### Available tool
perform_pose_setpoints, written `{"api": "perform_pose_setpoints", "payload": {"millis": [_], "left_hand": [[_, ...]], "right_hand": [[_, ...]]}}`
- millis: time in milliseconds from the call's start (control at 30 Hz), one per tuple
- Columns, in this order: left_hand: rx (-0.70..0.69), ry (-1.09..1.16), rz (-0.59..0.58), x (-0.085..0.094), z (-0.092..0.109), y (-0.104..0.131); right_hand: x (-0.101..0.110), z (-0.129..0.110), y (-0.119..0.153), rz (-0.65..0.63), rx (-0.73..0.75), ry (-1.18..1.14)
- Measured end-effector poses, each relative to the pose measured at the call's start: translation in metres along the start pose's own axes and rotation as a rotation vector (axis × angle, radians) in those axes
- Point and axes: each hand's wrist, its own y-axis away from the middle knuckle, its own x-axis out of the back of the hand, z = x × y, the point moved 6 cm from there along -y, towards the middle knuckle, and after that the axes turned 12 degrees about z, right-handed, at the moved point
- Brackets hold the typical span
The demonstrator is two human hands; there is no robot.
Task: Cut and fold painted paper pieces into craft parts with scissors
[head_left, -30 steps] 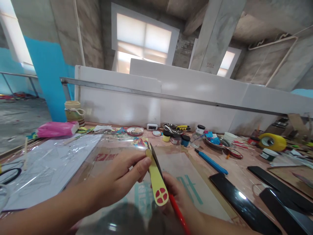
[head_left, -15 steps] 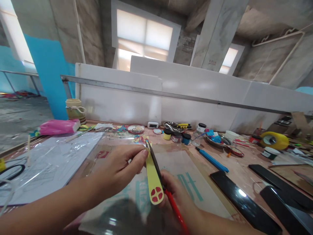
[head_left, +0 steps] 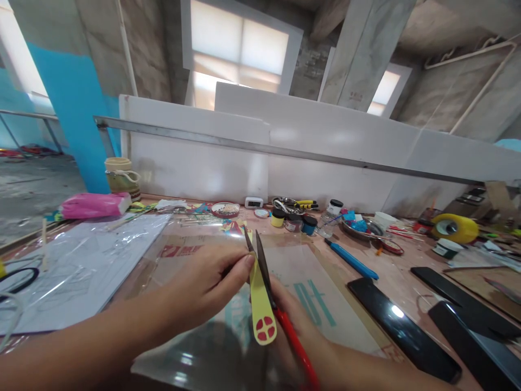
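My left hand (head_left: 222,277) pinches the upper end of a yellow strip (head_left: 260,301) between thumb and fingers. The strip has a rounded lower end with a red four-part pattern on it. Red-handled scissors (head_left: 291,328) are in my right hand (head_left: 291,309), which is closed round the handles and partly hidden behind them. The scissors' dark blades point away from me, parted at the tips, and lie along the strip's right edge close to my left fingertips. Both hands are above a clear plastic sheet with green lettering.
Black flat pieces (head_left: 402,326) and a blue cutter-like tool (head_left: 352,259) lie to the right. Paint jars (head_left: 293,224), a metal bowl (head_left: 362,228) and yellow tape (head_left: 453,228) stand at the back. White drawn sheets (head_left: 89,260) and a pink packet (head_left: 95,205) are left.
The scissor blades have opened wider at the tips. The strip and both hands have shifted slightly right in the view, and the camera has tilted a little.
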Motion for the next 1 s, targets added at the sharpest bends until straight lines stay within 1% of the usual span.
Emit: {"api": "perform_pose_setpoints", "payload": {"millis": [167,500,633,800,1000], "left_hand": [[0.023,0.02,0.006,-0.002,-0.001,0.001],[0.027,0.014,-0.059,0.002,0.001,-0.002],[0.031,0.033,-0.07,0.002,0.001,-0.001],[0.097,0.056,-0.097,0.0,-0.003,0.002],[0.12,0.112,-0.139,0.001,-0.006,0.003]], "right_hand": [[0.002,0.007,0.0,0.015,-0.038,-0.005],[-0.002,0.008,0.0,0.05,-0.151,-0.092],[-0.001,0.01,0.001,0.057,-0.139,-0.069],[-0.001,0.007,0.001,0.046,-0.109,-0.061],[-0.001,0.011,0.003,0.037,-0.128,-0.084]]}}
